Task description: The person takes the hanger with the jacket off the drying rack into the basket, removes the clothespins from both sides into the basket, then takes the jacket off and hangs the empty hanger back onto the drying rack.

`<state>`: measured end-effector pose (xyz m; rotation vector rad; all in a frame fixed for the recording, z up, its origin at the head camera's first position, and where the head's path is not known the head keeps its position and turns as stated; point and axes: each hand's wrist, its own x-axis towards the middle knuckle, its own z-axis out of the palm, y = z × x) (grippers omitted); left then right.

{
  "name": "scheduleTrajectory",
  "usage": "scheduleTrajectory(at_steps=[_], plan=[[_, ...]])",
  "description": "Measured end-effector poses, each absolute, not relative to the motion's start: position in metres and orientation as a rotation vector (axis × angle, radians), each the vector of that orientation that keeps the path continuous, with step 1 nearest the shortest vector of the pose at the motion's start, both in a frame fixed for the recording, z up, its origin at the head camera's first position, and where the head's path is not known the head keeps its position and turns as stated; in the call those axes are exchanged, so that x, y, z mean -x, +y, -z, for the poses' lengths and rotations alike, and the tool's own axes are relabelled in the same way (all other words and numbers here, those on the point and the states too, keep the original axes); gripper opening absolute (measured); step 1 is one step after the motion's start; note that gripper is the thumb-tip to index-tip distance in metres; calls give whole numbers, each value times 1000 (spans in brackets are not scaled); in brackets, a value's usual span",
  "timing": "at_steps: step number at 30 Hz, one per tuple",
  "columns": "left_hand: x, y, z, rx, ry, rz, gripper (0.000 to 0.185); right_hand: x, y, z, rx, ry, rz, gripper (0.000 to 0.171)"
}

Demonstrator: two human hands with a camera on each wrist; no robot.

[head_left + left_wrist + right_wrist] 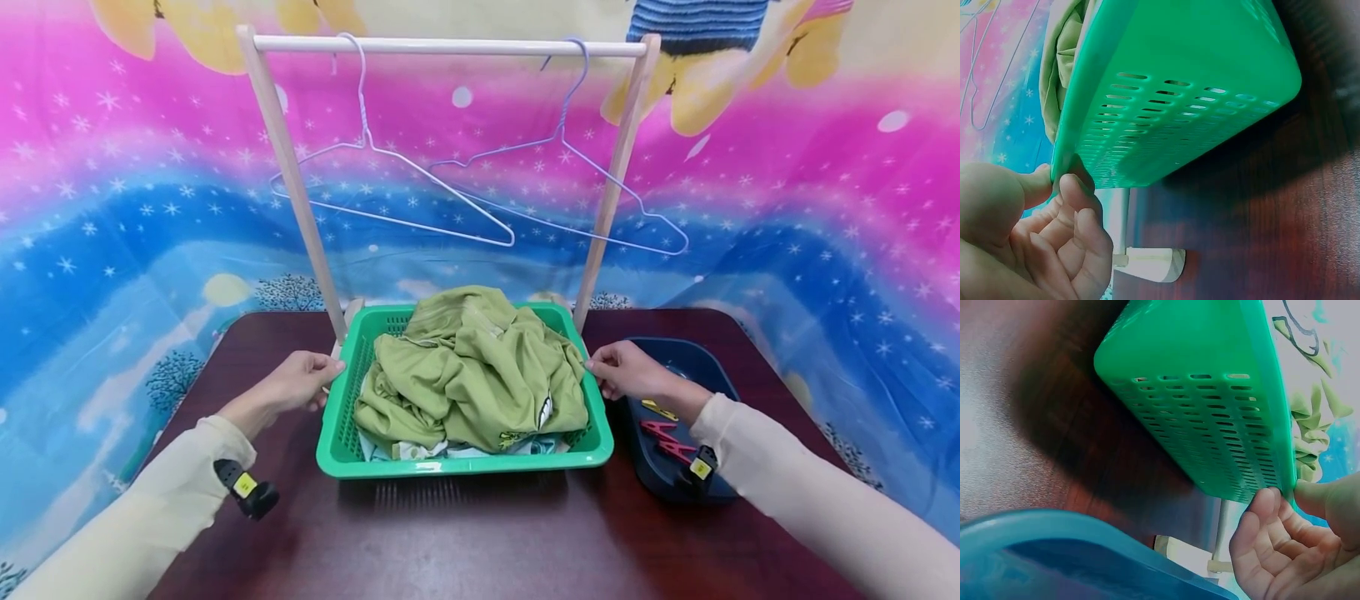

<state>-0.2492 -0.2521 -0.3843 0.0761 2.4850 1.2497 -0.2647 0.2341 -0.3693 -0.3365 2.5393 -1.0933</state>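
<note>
Firmly, left hand (296, 381) and right hand (628, 370) pinch the green basket (345, 454) rims.

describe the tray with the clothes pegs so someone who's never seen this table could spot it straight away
Start at the dark wooden table and find the green basket heaped with olive clothing in its middle. Beside it, under the right hand, lies the dark blue tray, the only low, solid-walled container, with red and yellow pegs inside.

Bright, even light; fisheye-warped edges
</note>
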Motion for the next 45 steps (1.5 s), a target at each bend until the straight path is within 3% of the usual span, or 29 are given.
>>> scheduleTrajectory(at_steps=[45], plan=[[279, -248, 380, -53, 2521, -1252, 51, 290, 233, 372, 248, 2565, 1130, 31]])
